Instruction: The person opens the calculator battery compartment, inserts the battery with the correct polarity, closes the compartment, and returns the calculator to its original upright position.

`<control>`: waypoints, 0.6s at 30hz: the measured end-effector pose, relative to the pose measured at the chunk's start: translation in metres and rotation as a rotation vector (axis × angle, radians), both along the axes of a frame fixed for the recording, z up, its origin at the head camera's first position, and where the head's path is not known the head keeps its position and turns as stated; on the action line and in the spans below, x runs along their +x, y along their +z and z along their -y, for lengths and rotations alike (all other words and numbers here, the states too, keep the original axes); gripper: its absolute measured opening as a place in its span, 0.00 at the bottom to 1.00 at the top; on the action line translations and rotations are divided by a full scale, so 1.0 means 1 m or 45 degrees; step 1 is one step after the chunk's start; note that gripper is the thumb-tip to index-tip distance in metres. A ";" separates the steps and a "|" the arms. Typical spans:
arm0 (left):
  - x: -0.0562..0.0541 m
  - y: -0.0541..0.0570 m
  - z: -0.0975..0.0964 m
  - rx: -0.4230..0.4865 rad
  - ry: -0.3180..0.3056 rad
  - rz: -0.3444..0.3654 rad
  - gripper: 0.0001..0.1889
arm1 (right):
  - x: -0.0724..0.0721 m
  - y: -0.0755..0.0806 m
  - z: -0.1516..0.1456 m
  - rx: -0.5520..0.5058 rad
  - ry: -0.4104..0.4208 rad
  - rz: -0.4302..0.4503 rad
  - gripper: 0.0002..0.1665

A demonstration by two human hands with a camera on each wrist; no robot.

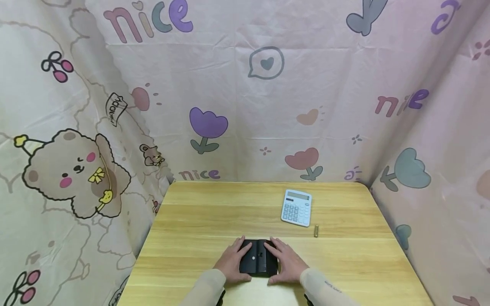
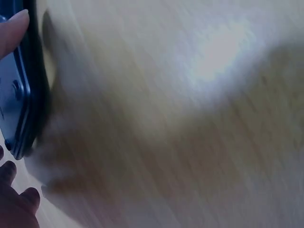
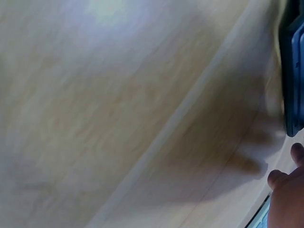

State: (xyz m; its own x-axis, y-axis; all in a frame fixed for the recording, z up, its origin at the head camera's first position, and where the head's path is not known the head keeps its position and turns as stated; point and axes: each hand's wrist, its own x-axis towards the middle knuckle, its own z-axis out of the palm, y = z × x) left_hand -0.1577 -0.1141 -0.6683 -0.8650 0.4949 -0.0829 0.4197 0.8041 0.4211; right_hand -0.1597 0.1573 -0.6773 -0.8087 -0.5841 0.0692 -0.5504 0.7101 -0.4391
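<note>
A black two-part object [image 1: 260,265] with a seam down its middle lies on the table, between both hands. A small pale round spot marks its left half. My left hand [image 1: 231,261] spans its left side, one fingertip over the top and the thumb by the near edge. In the left wrist view, a fingertip [image 2: 16,31] overlaps its black edge, and other fingers [image 2: 31,199] lie apart from its corner. My right hand [image 1: 289,263] mirrors this on the right side, one finger over the top. In the right wrist view, fingers [image 3: 280,178] show just past its end.
A light blue calculator [image 1: 296,208] lies toward the back right of the wooden table [image 1: 183,229]. Right of it and nearer is a small brass-coloured cylinder [image 1: 316,231]. Patterned cloth [image 1: 237,97] hangs along the back and both sides.
</note>
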 end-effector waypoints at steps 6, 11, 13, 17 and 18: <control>0.000 0.002 0.001 -0.081 -0.028 -0.028 0.56 | -0.002 -0.006 -0.001 0.085 0.060 -0.034 0.71; 0.001 0.002 0.000 -0.104 -0.022 -0.034 0.56 | -0.004 -0.008 0.001 0.101 0.076 -0.031 0.71; 0.001 0.002 0.000 -0.105 -0.024 -0.045 0.56 | -0.005 -0.009 0.002 0.100 0.079 -0.042 0.71; 0.001 0.002 0.000 -0.107 -0.025 -0.054 0.55 | -0.006 -0.011 0.003 0.094 0.081 -0.047 0.70; 0.001 0.001 0.000 -0.107 -0.025 -0.055 0.54 | -0.006 -0.011 0.003 0.093 0.080 -0.048 0.70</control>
